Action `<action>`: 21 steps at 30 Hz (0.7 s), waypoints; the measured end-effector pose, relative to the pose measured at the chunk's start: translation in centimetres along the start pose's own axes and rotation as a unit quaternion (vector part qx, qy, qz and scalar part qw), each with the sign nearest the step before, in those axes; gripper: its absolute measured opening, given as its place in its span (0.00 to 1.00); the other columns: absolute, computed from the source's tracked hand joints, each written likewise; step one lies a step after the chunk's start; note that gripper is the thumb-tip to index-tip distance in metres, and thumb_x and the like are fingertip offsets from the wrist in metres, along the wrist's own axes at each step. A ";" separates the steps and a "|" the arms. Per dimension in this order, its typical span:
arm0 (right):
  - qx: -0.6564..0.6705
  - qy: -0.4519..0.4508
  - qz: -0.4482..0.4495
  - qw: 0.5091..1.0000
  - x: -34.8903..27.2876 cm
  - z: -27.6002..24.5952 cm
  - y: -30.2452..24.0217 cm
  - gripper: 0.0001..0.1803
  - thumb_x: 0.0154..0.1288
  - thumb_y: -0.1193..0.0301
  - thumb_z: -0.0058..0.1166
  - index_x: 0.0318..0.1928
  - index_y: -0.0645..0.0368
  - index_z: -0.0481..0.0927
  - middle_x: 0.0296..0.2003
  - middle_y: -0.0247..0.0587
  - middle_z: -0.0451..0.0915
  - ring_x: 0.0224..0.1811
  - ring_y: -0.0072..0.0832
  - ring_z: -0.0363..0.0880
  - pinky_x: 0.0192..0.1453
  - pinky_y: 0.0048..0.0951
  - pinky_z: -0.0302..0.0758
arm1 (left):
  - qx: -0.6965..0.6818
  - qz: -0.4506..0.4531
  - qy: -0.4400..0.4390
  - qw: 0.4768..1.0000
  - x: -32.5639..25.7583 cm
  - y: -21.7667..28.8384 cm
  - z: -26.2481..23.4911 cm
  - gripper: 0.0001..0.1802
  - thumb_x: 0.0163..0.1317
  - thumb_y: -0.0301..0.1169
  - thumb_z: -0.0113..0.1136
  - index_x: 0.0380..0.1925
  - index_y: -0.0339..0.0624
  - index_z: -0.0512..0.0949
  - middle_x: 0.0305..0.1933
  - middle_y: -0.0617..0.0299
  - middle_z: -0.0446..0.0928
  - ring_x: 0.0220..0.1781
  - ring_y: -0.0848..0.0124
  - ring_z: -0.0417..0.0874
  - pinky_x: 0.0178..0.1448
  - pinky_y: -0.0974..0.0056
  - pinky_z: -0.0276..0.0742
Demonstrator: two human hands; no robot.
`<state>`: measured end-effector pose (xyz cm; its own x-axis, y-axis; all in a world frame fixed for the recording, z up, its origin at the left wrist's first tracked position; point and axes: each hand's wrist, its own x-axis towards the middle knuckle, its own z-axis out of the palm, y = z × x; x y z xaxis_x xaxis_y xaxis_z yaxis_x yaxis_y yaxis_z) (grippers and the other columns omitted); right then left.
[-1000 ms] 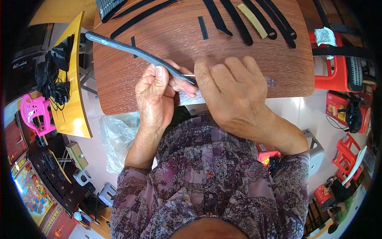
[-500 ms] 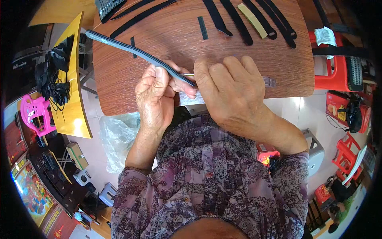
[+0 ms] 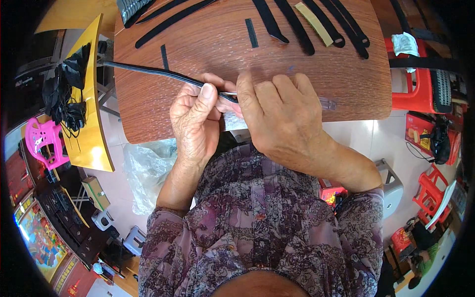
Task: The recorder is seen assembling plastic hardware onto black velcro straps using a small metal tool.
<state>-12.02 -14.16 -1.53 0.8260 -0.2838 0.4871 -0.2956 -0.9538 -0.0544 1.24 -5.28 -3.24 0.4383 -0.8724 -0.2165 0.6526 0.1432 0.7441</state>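
Between the thumb and fingers of my left hand (image 3: 198, 116) is a narrow black strap (image 3: 148, 70) with a light grey side. It slants up to the left over the table, seen nearly edge-on. My right hand (image 3: 284, 111) is closed around a thin tool whose metal shaft (image 3: 228, 93) meets the strap's near end, where the layers look parted. A clear piece (image 3: 327, 103), seemingly that tool's handle, sticks out beyond the right hand. The exact contact point is partly hidden by my fingers.
Several black straps (image 3: 292, 24) lie along the far side of the brown wooden table (image 3: 198, 44), one bearing a yellow strip (image 3: 314, 24). Two short dark strips (image 3: 251, 33) lie nearer. A plastic bag (image 3: 148, 168) is below the left edge; a red stool (image 3: 403, 94) stands right.
The strap has rolled in my left hand, so its broad grey side now shows mostly as an edge, and its far end has dropped lower. My right hand and the tool have shifted slightly left.
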 end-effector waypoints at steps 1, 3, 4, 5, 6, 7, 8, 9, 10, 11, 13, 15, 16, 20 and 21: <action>0.001 0.000 0.000 1.000 0.0 -0.1 0.0 0.21 0.46 0.72 0.49 0.42 0.72 0.75 0.21 0.36 0.62 0.24 0.27 0.64 0.26 0.29 0.61 | 0.009 0.004 0.002 1.000 0.0 -0.1 -0.3 0.11 0.63 0.28 0.51 0.40 0.30 0.69 0.38 0.44 0.76 0.31 0.64 0.81 0.38 0.64 0.79; 0.034 -0.027 0.013 0.999 -0.1 -0.3 0.0 0.21 0.45 0.73 0.49 0.43 0.71 0.74 0.21 0.36 0.64 0.24 0.29 0.66 0.25 0.29 0.63 | 0.018 0.009 0.005 1.000 0.1 -0.1 -0.4 0.09 0.63 0.27 0.50 0.39 0.30 0.69 0.39 0.43 0.76 0.31 0.63 0.82 0.38 0.63 0.79; 0.034 -0.027 0.013 0.999 -0.1 -0.3 0.2 0.21 0.45 0.73 0.49 0.43 0.71 0.74 0.21 0.36 0.64 0.24 0.29 0.66 0.25 0.29 0.63 | 0.014 0.008 0.001 1.000 0.2 0.0 -0.4 0.10 0.63 0.26 0.49 0.40 0.30 0.69 0.39 0.41 0.76 0.33 0.62 0.82 0.39 0.62 0.80; 0.059 -0.032 0.023 0.997 -0.3 -0.1 0.5 0.18 0.47 0.72 0.49 0.40 0.70 0.74 0.21 0.37 0.67 0.24 0.29 0.69 0.24 0.30 0.64 | 0.009 0.007 -0.003 1.000 0.3 0.0 -0.3 0.10 0.63 0.26 0.49 0.41 0.29 0.69 0.40 0.40 0.76 0.34 0.60 0.82 0.39 0.61 0.81; 0.083 -0.037 0.033 0.995 -0.4 0.0 0.8 0.16 0.48 0.71 0.49 0.38 0.69 0.74 0.21 0.37 0.70 0.24 0.30 0.72 0.23 0.32 0.66 | 0.008 0.007 -0.003 1.000 0.4 0.1 -0.4 0.10 0.63 0.26 0.49 0.41 0.29 0.69 0.40 0.40 0.76 0.34 0.60 0.82 0.39 0.61 0.81; 0.084 -0.037 0.032 0.995 -0.5 -0.2 1.0 0.16 0.48 0.71 0.49 0.38 0.69 0.74 0.21 0.37 0.70 0.24 0.30 0.72 0.23 0.32 0.66 | 0.016 0.017 -0.015 1.000 0.6 0.1 -0.6 0.11 0.63 0.26 0.49 0.42 0.29 0.69 0.40 0.39 0.75 0.35 0.59 0.82 0.39 0.59 0.81; 0.118 -0.042 0.063 0.990 -0.4 -0.4 1.2 0.12 0.48 0.73 0.49 0.35 0.66 0.72 0.21 0.38 0.71 0.24 0.32 0.73 0.23 0.33 0.67 | 0.025 0.027 -0.026 0.999 0.6 0.1 -0.8 0.12 0.63 0.26 0.49 0.43 0.28 0.69 0.40 0.39 0.75 0.36 0.58 0.82 0.39 0.58 0.82; 0.152 -0.047 0.094 0.983 -0.4 -0.5 1.3 0.09 0.48 0.74 0.50 0.32 0.64 0.71 0.21 0.39 0.71 0.24 0.34 0.74 0.23 0.35 0.69 | 0.024 0.028 -0.025 0.999 0.7 0.1 -0.9 0.12 0.63 0.26 0.49 0.43 0.28 0.69 0.40 0.39 0.75 0.36 0.58 0.82 0.39 0.58 0.82; 0.152 -0.047 0.094 0.983 -0.3 -0.7 1.2 0.09 0.48 0.74 0.50 0.32 0.64 0.71 0.21 0.39 0.71 0.24 0.34 0.74 0.23 0.35 0.69 | 0.035 0.030 -0.024 0.999 0.7 0.1 -0.9 0.12 0.63 0.26 0.49 0.44 0.28 0.69 0.40 0.38 0.75 0.36 0.57 0.82 0.39 0.57 0.82; 0.195 -0.045 0.109 0.974 -0.3 -0.8 1.1 0.08 0.46 0.76 0.50 0.30 0.62 0.69 0.21 0.42 0.72 0.24 0.37 0.74 0.24 0.37 0.70 | 0.046 0.032 -0.022 0.998 0.7 0.0 -0.9 0.13 0.63 0.26 0.49 0.45 0.28 0.69 0.41 0.38 0.75 0.36 0.56 0.82 0.39 0.56 0.82; 0.237 -0.043 0.124 0.963 -0.4 -0.9 0.9 0.08 0.45 0.78 0.50 0.29 0.61 0.67 0.22 0.44 0.72 0.24 0.40 0.75 0.25 0.40 0.71 | 0.049 0.036 -0.028 0.998 0.6 -0.1 -0.8 0.14 0.63 0.26 0.49 0.45 0.28 0.69 0.41 0.38 0.75 0.36 0.56 0.82 0.39 0.56 0.82; 0.320 -0.060 0.156 0.933 -0.8 -0.5 0.6 0.21 0.44 0.85 0.50 0.44 0.67 0.72 0.27 0.48 0.76 0.27 0.43 0.77 0.29 0.38 0.73 | 0.052 0.041 -0.035 0.997 0.7 -0.2 -0.8 0.14 0.63 0.27 0.49 0.46 0.28 0.69 0.42 0.37 0.75 0.36 0.56 0.82 0.39 0.57 0.82; 0.320 -0.059 0.156 0.933 -0.8 -0.4 0.5 0.21 0.44 0.85 0.50 0.44 0.67 0.72 0.27 0.48 0.76 0.27 0.43 0.77 0.29 0.38 0.73 | 0.055 0.045 -0.040 0.997 0.7 -0.3 -0.9 0.15 0.63 0.27 0.50 0.46 0.27 0.68 0.42 0.37 0.75 0.36 0.56 0.82 0.40 0.57 0.82; 0.303 -0.096 0.158 0.935 -0.6 -0.8 0.5 0.13 0.46 0.82 0.50 0.37 0.65 0.71 0.26 0.49 0.76 0.28 0.43 0.78 0.29 0.40 0.73 | 0.077 0.060 -0.037 0.995 0.6 -0.2 -0.6 0.17 0.63 0.27 0.51 0.49 0.27 0.67 0.42 0.38 0.75 0.36 0.57 0.82 0.40 0.59 0.81; 0.291 -0.122 0.156 0.936 -0.6 -0.9 0.6 0.17 0.50 0.83 0.51 0.43 0.66 0.73 0.30 0.51 0.78 0.31 0.43 0.79 0.32 0.37 0.75 | 0.077 0.061 -0.036 0.995 0.5 -0.2 -0.6 0.17 0.63 0.27 0.51 0.49 0.27 0.67 0.42 0.38 0.75 0.36 0.57 0.82 0.40 0.59 0.81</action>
<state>-13.07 -14.44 -1.05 0.8492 -0.5037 0.1585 -0.2874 -0.6927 -0.6615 1.69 -5.44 -3.85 0.4595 -0.8848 -0.0777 0.4925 0.1810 0.8513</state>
